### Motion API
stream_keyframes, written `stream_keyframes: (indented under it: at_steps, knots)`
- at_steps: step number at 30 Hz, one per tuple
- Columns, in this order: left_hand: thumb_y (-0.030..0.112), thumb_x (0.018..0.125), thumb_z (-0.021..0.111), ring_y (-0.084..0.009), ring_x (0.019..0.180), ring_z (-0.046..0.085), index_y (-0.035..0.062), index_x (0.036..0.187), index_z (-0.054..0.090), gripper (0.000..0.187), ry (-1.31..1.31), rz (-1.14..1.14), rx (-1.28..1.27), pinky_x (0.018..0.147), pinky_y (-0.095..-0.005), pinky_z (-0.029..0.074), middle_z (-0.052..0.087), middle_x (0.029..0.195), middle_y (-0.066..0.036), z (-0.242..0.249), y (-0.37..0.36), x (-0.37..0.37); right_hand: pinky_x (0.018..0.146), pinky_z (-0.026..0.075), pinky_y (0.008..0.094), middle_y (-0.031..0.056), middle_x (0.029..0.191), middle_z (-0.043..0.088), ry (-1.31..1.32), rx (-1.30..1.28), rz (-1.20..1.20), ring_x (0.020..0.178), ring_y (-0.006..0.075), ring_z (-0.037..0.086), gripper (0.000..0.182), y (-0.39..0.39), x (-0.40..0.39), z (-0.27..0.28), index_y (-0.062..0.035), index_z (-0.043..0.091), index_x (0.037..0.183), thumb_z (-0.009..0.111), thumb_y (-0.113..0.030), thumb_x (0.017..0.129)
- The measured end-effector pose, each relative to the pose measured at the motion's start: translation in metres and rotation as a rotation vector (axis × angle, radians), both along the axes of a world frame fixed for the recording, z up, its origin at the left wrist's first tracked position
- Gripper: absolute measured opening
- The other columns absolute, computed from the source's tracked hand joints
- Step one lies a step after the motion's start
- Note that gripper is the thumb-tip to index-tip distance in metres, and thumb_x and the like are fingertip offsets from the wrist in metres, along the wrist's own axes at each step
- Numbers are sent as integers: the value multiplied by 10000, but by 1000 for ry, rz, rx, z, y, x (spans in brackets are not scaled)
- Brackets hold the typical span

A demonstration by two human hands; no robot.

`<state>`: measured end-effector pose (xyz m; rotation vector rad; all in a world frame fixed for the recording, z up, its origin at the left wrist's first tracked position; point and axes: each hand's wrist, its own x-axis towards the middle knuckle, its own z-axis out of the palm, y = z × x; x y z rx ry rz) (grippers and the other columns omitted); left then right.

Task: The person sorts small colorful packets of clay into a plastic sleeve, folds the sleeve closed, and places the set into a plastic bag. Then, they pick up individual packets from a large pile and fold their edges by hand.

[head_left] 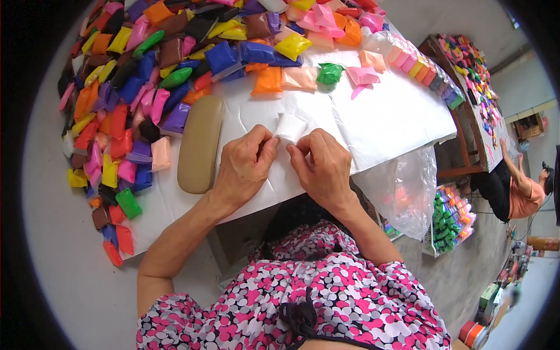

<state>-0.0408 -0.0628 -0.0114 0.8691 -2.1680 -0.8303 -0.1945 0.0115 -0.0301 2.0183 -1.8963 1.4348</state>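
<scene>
Pinching one small white packet (290,125) by its near edge, out over the white-covered tabletop (396,125). Gripping its left corner with the left hand (248,163), thumb against curled fingers; gripping its right corner with the right hand (322,163) in a like pinch. Cannot tell whether touching the surface beneath it. Just beside the left hand, on the tabletop, to be counted as one: a long tan case (201,146). Beyond that and along the far side, too many to count: a heap of coloured packets (169,58), in yellow, blue, red, purple, brown, pink and more. Along the near fringe of the heap, beyond the white packet, to be counted singly: one orange packet (266,81), one peach packet (299,79) beside it, and one green packet (331,73). At the far right, one row of coloured blocks (417,65) under clear wrap. Below the right edge, one clear plastic bag (402,192), and past it one crate (430,240) holding many packets, green ones among them. Farther off to the right, one second tabletop (475,93) strewn with more packets, and beside it one person (522,195) in an orange top.
</scene>
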Motion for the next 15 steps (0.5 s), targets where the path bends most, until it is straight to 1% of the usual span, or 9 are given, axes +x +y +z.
stream_keyframes:
  at_steps: [3,7,10,13,15]
  knots:
    - [98,912,600,-356,594,595,3,840,543,131,-17,5,-7,548,-418,443,593,680,-188,4,4,-1,576,449,388,106,732,535,-29,-19,61,680,284,571,201,-2,-5,-2,-33,504,773,704,-39,754]
    - [80,895,603,-352,584,584,5,826,538,121,7,-11,-41,541,-416,434,581,673,-182,3,6,-1,586,448,396,115,731,506,7,-52,61,689,298,558,211,-2,-7,-4,-26,479,793,684,-15,746]
    - [79,922,599,-183,567,539,-7,879,562,103,2,-83,-67,535,-325,423,568,671,-123,0,5,1,591,448,403,123,744,492,46,-66,78,698,305,550,221,-3,-9,-4,-20,465,811,674,-3,739]
    - [53,872,593,-360,627,600,8,856,532,77,19,-68,-109,565,-424,468,590,734,-168,4,10,-4,591,448,403,128,758,489,84,-55,105,702,309,546,226,-2,-17,-2,-18,458,820,667,3,737]
    - [47,871,584,-365,644,600,9,868,532,64,-3,-77,-176,575,-429,476,584,750,-165,2,9,-5,588,448,400,129,761,489,95,-47,124,696,309,545,224,-2,-20,-2,-18,455,822,663,4,741]
